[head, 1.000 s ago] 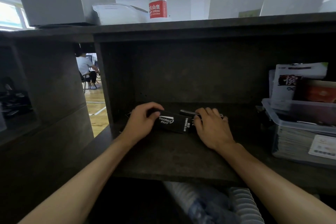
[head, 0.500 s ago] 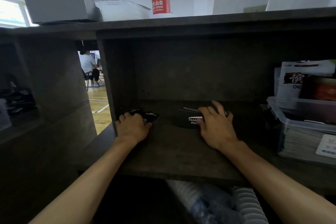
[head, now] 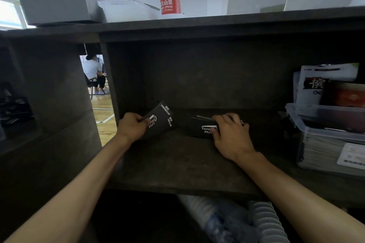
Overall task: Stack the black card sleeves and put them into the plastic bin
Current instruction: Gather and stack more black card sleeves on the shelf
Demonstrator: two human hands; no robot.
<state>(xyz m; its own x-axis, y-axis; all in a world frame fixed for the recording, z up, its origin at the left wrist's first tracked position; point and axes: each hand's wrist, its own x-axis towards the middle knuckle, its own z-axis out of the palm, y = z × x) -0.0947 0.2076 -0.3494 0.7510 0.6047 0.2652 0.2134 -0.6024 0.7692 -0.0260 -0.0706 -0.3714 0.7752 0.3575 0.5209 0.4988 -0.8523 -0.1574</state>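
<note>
Inside the dark wooden shelf compartment (head: 177, 163), well to the left of the clear plastic bin (head: 302, 124), the left hand (head: 132, 126) pinches a tilted black card sleeve with white lettering (head: 160, 119), thumb on its face and its far end raised off the shelf floor. Between that sleeve and the bin, the right hand (head: 231, 134) rests with curled fingers on a flat pile of black card sleeves (head: 199, 127), thumb at the pile's near edge; whether it grips or merely presses the pile I cannot tell. The bin stands at the compartment's right end and holds stacked printed packets (head: 324, 150), apart from both hands.
</note>
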